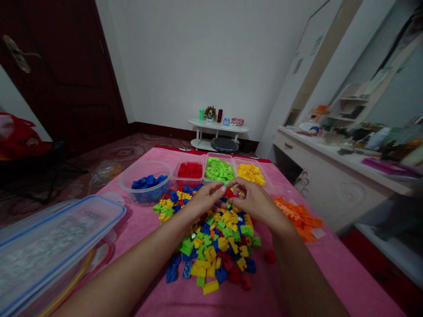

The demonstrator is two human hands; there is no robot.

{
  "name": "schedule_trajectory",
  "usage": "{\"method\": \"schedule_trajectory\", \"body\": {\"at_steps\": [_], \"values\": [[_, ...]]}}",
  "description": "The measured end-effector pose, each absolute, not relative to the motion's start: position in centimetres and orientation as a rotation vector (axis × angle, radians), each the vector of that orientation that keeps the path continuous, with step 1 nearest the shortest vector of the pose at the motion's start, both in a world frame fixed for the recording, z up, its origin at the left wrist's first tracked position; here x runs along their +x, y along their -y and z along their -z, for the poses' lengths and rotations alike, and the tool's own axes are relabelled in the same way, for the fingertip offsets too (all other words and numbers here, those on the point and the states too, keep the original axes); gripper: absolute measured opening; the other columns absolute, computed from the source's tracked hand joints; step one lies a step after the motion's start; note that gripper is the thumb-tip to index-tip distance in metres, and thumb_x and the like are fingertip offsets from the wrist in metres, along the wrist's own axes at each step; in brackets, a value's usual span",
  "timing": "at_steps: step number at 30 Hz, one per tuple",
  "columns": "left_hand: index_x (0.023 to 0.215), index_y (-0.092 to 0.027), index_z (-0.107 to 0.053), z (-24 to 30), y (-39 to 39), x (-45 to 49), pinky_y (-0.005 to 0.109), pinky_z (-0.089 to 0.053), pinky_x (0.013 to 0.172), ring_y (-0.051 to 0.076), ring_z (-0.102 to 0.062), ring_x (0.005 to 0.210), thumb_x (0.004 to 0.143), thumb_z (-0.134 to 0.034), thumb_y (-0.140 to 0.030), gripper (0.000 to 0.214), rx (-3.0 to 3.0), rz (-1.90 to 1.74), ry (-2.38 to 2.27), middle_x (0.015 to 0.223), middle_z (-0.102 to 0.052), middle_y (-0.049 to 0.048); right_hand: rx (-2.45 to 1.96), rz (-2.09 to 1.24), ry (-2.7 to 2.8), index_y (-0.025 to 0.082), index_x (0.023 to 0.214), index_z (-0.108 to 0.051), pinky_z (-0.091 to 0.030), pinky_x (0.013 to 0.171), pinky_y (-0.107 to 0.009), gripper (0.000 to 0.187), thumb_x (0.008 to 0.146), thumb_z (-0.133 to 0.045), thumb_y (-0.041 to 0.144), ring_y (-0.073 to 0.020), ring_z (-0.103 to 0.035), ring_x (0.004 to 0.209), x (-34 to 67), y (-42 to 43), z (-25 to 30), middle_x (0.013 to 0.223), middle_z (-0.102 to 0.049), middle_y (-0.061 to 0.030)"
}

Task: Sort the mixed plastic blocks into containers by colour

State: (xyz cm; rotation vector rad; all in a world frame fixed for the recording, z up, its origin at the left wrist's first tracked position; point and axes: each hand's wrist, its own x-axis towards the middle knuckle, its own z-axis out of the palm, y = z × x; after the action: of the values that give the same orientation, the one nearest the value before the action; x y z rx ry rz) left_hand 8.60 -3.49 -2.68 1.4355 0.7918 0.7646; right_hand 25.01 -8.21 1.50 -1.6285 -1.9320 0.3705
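Reaching forward from both lower corners, the bare forearms converge above the heap; the left hand [203, 198] and the right hand [253, 200] meet fingertip to fingertip, fingers curled, pinching a small plastic piece [224, 188] between them, its colour mostly hidden. Below lies the loose heap of mixed coloured plastic bricks [214, 246] on a pink cloth-covered table [330, 268]. Beyond the hands stand a round clear bowl of blue bricks [145, 182] and clear tubs of red bricks [190, 171], green bricks [218, 169] and yellow bricks [251, 173]; orange bricks [297, 215] lie to the right; a clear blue-rimmed lidded box [49, 246] sits at the left; a white dresser [330, 176] and a dark door [66, 75] flank the room.
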Motion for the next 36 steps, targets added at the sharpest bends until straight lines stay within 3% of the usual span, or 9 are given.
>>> {"method": "schedule_trajectory", "body": {"at_steps": [3, 7, 14, 18, 22, 27, 31, 33, 36], "values": [[0.112, -0.018, -0.062, 2.2, 3.8, 8.3, 0.019, -0.048, 0.055, 0.011, -0.062, 0.069, 0.079, -0.06, -0.055, 0.05, 1.202, -0.665, -0.626, 0.099, -0.065, 0.0075, -1.506, -0.488, 1.908, 0.023, 0.109, -0.059, -0.036, 0.054, -0.022, 0.042, 0.067, -0.066, 0.019, -0.0106, -0.052, 0.059, 23.7, 8.3, -1.3, 0.074, -0.059, 0.0035], [0.095, -0.014, -0.068, 1.9, 3.6, 7.8, 0.015, -0.045, 0.05, 0.006, -0.056, 0.063, 0.066, -0.076, -0.048, 0.046, 1.193, -0.605, -0.605, 0.087, -0.064, 0.0045, -1.461, -0.507, 1.853, 0.02, 0.113, -0.058, -0.043, 0.06, -0.023, 0.054, 0.062, -0.072, 0.016, -0.0118, -0.057, 0.067, 22.8, 8.2, -1.0, 0.085, -0.063, -0.0002], [0.093, -0.012, -0.068, 1.7, 2.8, 7.1, 0.024, -0.054, 0.063, 0.01, -0.061, 0.065, 0.053, -0.085, -0.035, 0.049, 1.154, -0.537, -0.661, 0.081, -0.065, 0.0033, -1.473, -0.681, 1.869, 0.017, 0.11, -0.062, -0.042, 0.055, -0.022, 0.047, 0.063, -0.068, 0.012, -0.0117, -0.057, 0.062, 22.4, 8.4, -1.3, 0.075, -0.062, 0.0007], [0.094, -0.012, -0.067, 1.7, 1.8, 5.9, 0.025, -0.054, 0.061, 0.012, -0.063, 0.063, 0.06, -0.081, -0.03, 0.041, 1.282, -0.51, -0.758, 0.073, -0.066, 0.0022, -1.546, -0.592, 2.056, 0.02, 0.094, -0.069, -0.041, 0.059, -0.022, 0.03, 0.065, -0.071, 0.017, -0.0135, -0.057, 0.069, 23.5, 8.7, -1.5, 0.078, -0.065, -0.0001], [0.093, -0.011, -0.068, 1.2, -1.2, 4.0, 0.029, -0.054, 0.063, 0.015, -0.063, 0.063, 0.071, -0.068, -0.024, 0.025, 1.553, -0.737, -1.056, 0.071, -0.066, 0.0026, -1.696, -0.524, 2.05, 0.02, 0.097, -0.07, -0.041, 0.06, -0.023, 0.029, 0.069, -0.069, 0.026, -0.0148, -0.059, 0.072, 24.9, 8.6, -1.9, 0.082, -0.067, -0.0022], [0.107, -0.011, -0.067, -0.6, -6.3, 2.7, 0.038, -0.048, 0.092, 0.023, -0.063, 0.097, 0.078, -0.057, -0.021, 0.032, 1.997, -1.147, -1.496, 0.1, -0.068, 0.0112, -1.731, -0.359, 1.911, 0.019, 0.096, -0.071, -0.042, 0.062, -0.025, 0.025, 0.074, -0.065, 0.029, -0.0169, -0.061, 0.074, 26.1, 8.3, -2.7, 0.085, -0.07, -0.0045], [0.12, -0.014, -0.061, -1.4, -6.7, 3.4, 0.043, -0.033, 0.108, 0.029, -0.043, 0.128, 0.077, -0.063, -0.023, 0.045, 2.213, -1.251, -1.652, 0.128, -0.055, 0.0148, -1.786, -0.275, 1.787, 0.018, 0.094, -0.071, -0.043, 0.061, -0.026, 0.023, 0.076, -0.062, 0.03, -0.018, -0.063, 0.073, 27.3, 8.1, -3.0, 0.085, -0.071, -0.0061], [0.118, -0.015, -0.062, -1.0, -5.4, 4.2, 0.043, -0.032, 0.109, 0.029, -0.041, 0.129, 0.078, -0.062, -0.025, 0.042, 2.285, -1.218, -1.58, 0.13, -0.052, 0.0149, -1.817, -0.229, 1.768, 0.017, 0.091, -0.071, -0.043, 0.061, -0.027, 0.022, 0.076, -0.062, 0.032, -0.0185, -0.063, 0.073, 27.9, 8.1, -3.0, 0.085, -0.071, -0.0068], [0.107, -0.016, -0.069, 0.6, -2.6, 5.5, 0.037, -0.04, 0.102, 0.024, -0.053, 0.116, 0.082, -0.059, -0.026, 0.029, 2.367, -1.07, -1.339, 0.118, -0.061, 0.0116, -1.841, -0.187, 1.751, 0.017, 0.087, -0.071, -0.044, 0.061, -0.027, 0.021, 0.076, -0.062, 0.032, -0.0191, -0.063, 0.074, 28.3, 8.0, -2.9, 0.084, -0.072, -0.007]]}}
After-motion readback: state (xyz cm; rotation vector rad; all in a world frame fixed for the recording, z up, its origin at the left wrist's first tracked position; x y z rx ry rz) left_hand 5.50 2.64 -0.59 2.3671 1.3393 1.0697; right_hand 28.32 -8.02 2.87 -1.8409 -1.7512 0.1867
